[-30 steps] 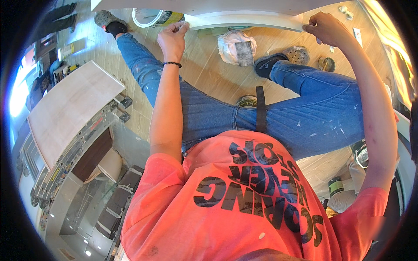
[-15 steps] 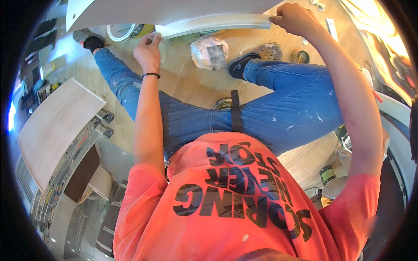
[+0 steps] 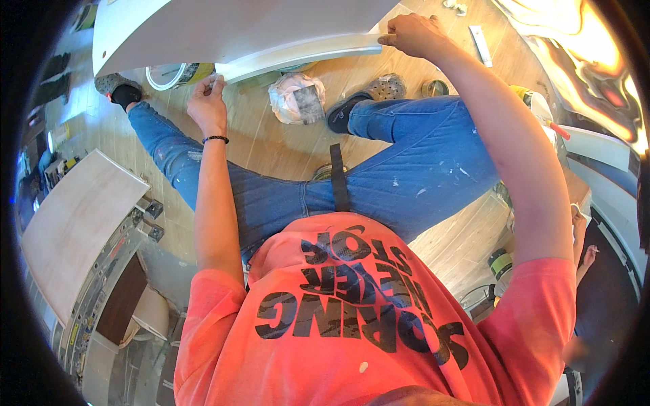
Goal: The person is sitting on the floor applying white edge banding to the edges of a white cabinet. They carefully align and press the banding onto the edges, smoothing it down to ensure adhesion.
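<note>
A long white strip (image 3: 291,57) runs along the lower edge of a white panel (image 3: 230,27) at the top. My left hand (image 3: 206,101) pinches near the strip’s left end, and my right hand (image 3: 413,34) pinches at its right end, the arm stretched up from the right. Behind the strip, near my left hand, a white-rimmed bucket (image 3: 166,74) lies partly hidden. Below the strip, between my feet, sits a crumpled pale bundle (image 3: 284,95) with a grey sheet (image 3: 308,101) on it. My legs in jeans are spread on the wooden floor (image 3: 257,135).
At left stands a pale board (image 3: 74,223) on metal gear. A small tin (image 3: 433,88) and a white offcut (image 3: 479,46) lie beyond my right foot. At right are another person’s hands (image 3: 586,258), curved white pieces (image 3: 596,145) and a green-banded container (image 3: 500,264).
The view has shifted, so my hands, the strip and panel appear further left, with my left hand lower. Another person’s hands have come into view at right. My grip looks the same.
</note>
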A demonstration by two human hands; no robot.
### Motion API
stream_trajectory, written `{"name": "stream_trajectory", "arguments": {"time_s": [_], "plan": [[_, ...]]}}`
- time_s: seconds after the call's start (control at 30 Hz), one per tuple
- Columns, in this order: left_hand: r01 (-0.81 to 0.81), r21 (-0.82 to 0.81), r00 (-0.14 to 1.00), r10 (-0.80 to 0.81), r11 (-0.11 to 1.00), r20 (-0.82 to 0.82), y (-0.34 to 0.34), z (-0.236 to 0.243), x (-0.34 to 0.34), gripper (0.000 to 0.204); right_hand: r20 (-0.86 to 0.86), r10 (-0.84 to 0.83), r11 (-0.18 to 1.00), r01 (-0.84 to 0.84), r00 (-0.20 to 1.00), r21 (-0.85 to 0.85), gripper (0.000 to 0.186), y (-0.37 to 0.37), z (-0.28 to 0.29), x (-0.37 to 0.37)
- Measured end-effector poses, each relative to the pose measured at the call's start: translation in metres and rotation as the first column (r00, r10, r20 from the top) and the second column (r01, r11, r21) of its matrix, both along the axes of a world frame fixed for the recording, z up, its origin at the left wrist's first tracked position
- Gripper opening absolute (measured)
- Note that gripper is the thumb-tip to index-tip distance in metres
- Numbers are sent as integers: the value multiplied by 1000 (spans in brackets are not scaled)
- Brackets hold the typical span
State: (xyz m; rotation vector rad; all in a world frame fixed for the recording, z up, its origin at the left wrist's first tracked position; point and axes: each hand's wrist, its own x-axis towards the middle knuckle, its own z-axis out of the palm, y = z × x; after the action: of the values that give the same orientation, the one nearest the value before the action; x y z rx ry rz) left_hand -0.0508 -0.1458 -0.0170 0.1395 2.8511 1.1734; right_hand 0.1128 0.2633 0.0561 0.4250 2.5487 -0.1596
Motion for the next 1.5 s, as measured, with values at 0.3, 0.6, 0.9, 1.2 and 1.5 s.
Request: {"name": "stream_trajectory", "arguments": {"time_s": [0.3,0.6,0.9,1.2,1.5], "plan": [[-20,21,1000,19,1000,14,5,2,1,23,-23,-9,999,8,1000,-40,37,5,-18,5],[-11,48,1000,11,999,12,0,-3,-1,25,43,-6,996,10,999,-86,33,4,-11,-1],[-13,50,1000,12,999,21,-2,-6,-2,27,6,12,998,-12,1000,-67,35,5,-12,0],[17,5,1000,-17,1000,-19,-8,-14,-6,27,-17,13,998,-14,1000,-57,39,2,-9,2],[4,71,1000,-4,997,-4,1,-2,3,24,23,-25,993,27,999,-118,35,5,-5,1]]}}
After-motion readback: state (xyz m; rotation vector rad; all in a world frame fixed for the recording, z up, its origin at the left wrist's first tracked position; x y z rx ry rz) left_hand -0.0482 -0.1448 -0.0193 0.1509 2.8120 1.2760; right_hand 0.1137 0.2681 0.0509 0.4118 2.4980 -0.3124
